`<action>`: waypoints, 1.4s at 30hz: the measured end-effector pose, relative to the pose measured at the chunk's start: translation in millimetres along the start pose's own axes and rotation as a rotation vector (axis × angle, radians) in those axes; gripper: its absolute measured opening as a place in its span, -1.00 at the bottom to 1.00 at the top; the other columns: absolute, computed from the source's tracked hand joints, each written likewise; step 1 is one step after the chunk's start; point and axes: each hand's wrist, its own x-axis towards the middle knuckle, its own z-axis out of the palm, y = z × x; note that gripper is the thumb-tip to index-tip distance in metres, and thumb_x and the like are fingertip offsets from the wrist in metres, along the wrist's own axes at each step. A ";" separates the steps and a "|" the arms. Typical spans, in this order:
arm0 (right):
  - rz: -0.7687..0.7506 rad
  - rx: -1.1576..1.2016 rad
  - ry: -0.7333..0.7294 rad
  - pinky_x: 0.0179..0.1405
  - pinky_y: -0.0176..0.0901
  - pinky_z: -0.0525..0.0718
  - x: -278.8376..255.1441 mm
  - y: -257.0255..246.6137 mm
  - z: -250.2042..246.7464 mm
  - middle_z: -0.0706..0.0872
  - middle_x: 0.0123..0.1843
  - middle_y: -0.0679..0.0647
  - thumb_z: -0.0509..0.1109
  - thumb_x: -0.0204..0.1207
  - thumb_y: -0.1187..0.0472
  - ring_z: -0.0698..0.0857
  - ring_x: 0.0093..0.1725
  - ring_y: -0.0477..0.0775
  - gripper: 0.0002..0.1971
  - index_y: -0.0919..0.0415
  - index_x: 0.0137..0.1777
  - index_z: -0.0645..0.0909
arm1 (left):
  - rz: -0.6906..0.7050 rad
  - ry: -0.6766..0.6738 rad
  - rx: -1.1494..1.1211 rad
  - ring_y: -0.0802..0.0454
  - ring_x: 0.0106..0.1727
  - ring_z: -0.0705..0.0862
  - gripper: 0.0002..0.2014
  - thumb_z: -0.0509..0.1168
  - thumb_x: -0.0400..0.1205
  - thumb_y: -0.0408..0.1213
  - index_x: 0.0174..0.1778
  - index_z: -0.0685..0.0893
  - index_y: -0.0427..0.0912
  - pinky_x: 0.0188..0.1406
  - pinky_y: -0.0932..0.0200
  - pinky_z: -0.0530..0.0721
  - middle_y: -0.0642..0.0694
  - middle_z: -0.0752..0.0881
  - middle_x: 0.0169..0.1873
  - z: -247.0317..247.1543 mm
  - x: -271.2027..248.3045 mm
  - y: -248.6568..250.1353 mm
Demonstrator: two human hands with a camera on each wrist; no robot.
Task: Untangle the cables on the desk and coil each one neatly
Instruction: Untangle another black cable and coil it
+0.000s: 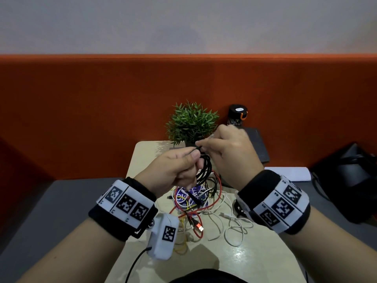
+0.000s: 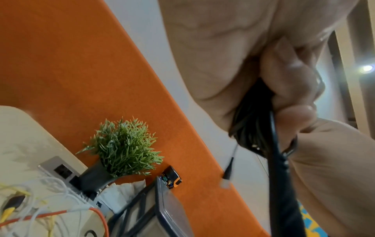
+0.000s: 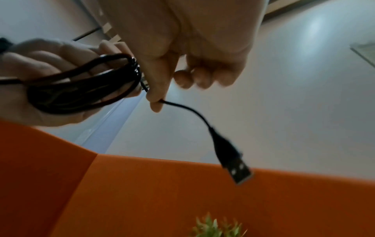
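Black cable [image 1: 204,170] coil's top (blurred) behind both hands.

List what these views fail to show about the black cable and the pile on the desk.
- Black cable loop count: head view, left hand covers the coil; left wrist view blurred.
- Right hand grip: hidden in head view.
- Pile crossings: wrists block it.
- USB plug: motion-blurred.

Head view looks down; wrist views look up (sharing plant [image 2: 123,147]).
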 end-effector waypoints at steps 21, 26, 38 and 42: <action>0.598 0.882 -0.144 -0.07 -0.24 0.73 -15.7 -8.5 9.7 0.84 -0.21 -0.03 0.42 0.47 0.43 0.79 -0.13 -0.09 -0.71 -0.04 -0.13 0.76 | 0.043 0.176 0.228 0.08 -0.38 0.55 -0.77 0.22 0.58 -0.14 -0.30 0.64 -0.18 -0.27 0.31 0.53 -0.02 0.57 -0.46 -13.4 11.0 -10.6; 0.662 0.880 -0.158 -0.20 -0.34 0.69 -17.2 -5.8 8.9 0.83 -0.25 0.00 0.46 0.46 0.40 0.75 -0.25 -0.16 -0.82 0.07 -0.13 0.74 | 0.015 0.273 0.873 -0.01 -0.17 0.56 -0.68 0.05 0.64 0.08 -0.15 0.57 -0.04 -0.11 -0.02 0.51 -0.07 0.60 -0.23 -13.7 10.2 -10.0; 0.902 1.385 -0.196 -0.31 -0.22 0.66 -17.2 -6.3 10.1 0.76 -0.30 0.16 0.19 0.37 0.78 0.69 -0.36 0.09 -0.53 0.23 0.06 0.47 | -0.017 0.248 1.104 -0.09 -0.24 0.63 -0.66 -0.04 0.74 -0.03 0.13 0.47 -0.22 -0.21 -0.13 0.57 -0.19 0.69 -0.19 0.4 5.9 -14.2; 0.960 1.533 -0.297 -0.29 -0.08 0.58 -13.1 -5.9 4.9 0.71 -0.40 0.15 0.16 0.26 0.74 0.60 -0.46 0.12 -0.46 0.25 0.16 0.44 | -0.010 0.255 1.129 -0.08 -0.26 0.61 -0.67 -0.05 0.74 -0.03 0.13 0.48 -0.20 -0.23 -0.12 0.54 -0.16 0.68 -0.22 -1.2 6.3 -17.0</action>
